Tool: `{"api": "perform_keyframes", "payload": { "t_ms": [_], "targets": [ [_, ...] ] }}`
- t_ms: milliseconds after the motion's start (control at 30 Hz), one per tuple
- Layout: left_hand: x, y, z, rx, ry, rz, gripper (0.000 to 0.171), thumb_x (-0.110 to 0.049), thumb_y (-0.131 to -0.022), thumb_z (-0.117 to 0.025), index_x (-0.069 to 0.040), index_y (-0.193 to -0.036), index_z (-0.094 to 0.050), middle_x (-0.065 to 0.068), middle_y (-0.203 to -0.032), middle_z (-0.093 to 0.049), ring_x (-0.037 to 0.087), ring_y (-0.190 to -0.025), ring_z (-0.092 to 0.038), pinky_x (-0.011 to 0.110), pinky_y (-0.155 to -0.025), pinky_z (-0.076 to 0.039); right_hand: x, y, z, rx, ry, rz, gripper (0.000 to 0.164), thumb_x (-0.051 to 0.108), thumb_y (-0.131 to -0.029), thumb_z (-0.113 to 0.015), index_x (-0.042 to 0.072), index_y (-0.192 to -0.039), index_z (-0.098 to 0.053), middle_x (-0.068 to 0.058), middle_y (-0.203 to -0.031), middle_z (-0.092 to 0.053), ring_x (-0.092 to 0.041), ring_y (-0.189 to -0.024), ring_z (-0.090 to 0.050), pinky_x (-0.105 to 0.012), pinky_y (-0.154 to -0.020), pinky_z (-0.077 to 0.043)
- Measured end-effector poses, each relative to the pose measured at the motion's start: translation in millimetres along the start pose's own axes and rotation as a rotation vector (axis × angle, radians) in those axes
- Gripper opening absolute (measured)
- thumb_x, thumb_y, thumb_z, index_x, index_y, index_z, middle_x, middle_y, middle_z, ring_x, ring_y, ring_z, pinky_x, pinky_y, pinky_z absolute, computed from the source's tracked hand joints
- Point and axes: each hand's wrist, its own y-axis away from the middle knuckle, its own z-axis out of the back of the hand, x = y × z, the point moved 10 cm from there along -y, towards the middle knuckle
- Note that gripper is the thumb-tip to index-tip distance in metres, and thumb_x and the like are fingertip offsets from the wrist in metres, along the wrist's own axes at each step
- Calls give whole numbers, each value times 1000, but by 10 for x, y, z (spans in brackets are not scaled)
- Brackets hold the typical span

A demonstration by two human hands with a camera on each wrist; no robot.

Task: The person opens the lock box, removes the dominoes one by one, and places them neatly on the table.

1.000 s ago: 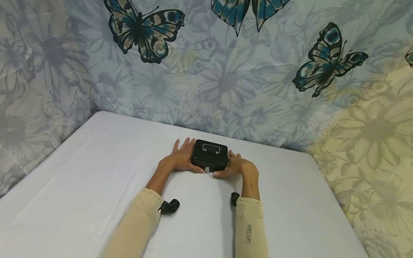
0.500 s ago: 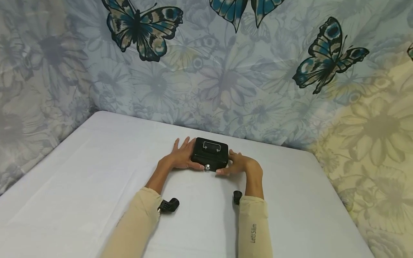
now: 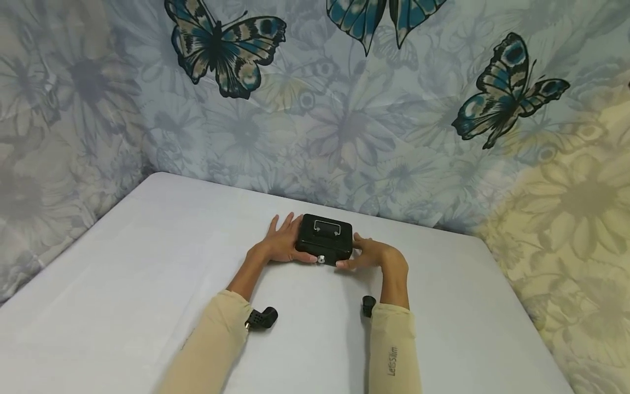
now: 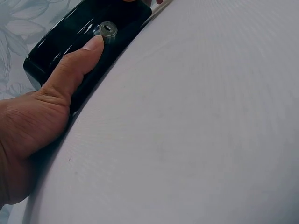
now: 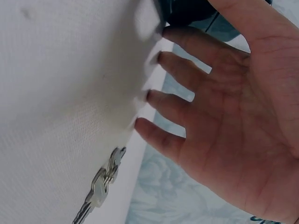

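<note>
The black box (image 3: pixel 324 241) lies crosswise, long axis left to right, its lock (image 3: pixel 321 259) facing the near side; left hand (image 3: pixel 283 245) and right hand (image 3: pixel 369 253) flank it, fingers spread.

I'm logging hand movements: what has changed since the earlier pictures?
The right hand has shifted slightly right, its thumb now farther from the lock. The left hand and black cash box look unchanged in place.

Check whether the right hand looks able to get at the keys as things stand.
Probably yes: the keys lie on the white table, on the little-finger side of the right hand, with nothing visible between; its fingers are spread beside the black box.
</note>
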Motion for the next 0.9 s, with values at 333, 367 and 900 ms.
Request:
{"api": "perform_keyframes", "payload": {
  "t_ms": [333, 367, 900],
  "targets": [
    [-33, -21, 14, -2, 42, -11, 127, -79, -79, -68, -13, -169, -9, 9, -178, -11, 34, -167, 4, 61, -130, 17, -53, 33, 17, -1, -64, 11, 100, 65, -91, -70, 15, -167, -27, -14, -176, -16, -44, -160, -24, -66, -125, -30],
    [-31, -14, 19, 3, 55, -10, 128, -81, -79, -68, -13, -169, -8, 9, -178, -11, 35, -167, 4, 61, -129, 17, -49, 24, 20, 2, -65, 17, 99, 65, -92, -69, 15, -167, -28, -13, -176, -16, -43, -160, -25, -65, -125, -30],
    [18, -40, 64, 23, 97, -23, 125, -90, -78, -58, -15, -169, -16, 9, -178, -15, 34, -167, 1, 65, -128, 18, 33, 39, 28, 45, 1, 108, 89, 58, -103, -56, 9, -168, -18, -20, -168, -37, -45, -157, -33, -66, -125, -31]
  ]
}}
